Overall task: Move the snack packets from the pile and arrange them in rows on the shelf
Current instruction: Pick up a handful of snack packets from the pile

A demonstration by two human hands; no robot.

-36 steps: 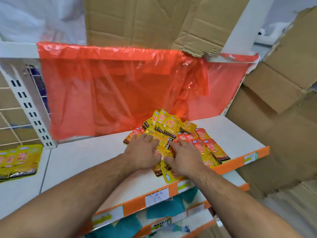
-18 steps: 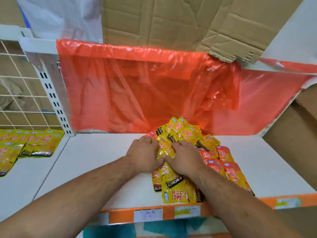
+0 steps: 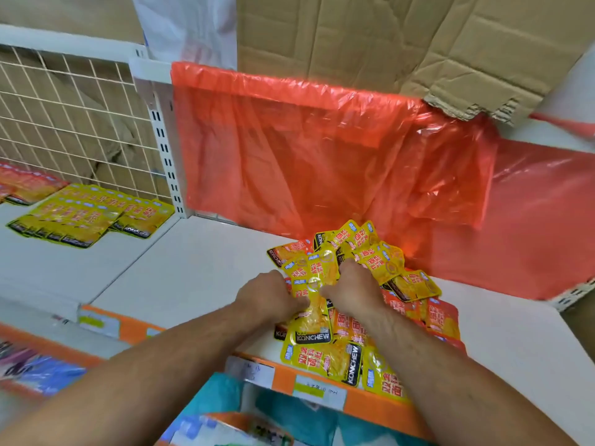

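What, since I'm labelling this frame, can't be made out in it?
Head view only.
- Fingertips of left hand and right hand: curled under the knuckles, so how many packets each grips is hidden.
- Pile: lower layers covered by top packets and the right forearm.
- Price labels: writing too small, blurred.
- Arranged rows at left: cut by the frame edge, blurred.

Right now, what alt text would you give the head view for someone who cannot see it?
The left hand and right hand grip a bunch of yellow packets from a loose pile of snack packets on a white shelf. An orange plastic sheet hangs behind the pile; rows of yellow packets lie on the shelf section to the left.
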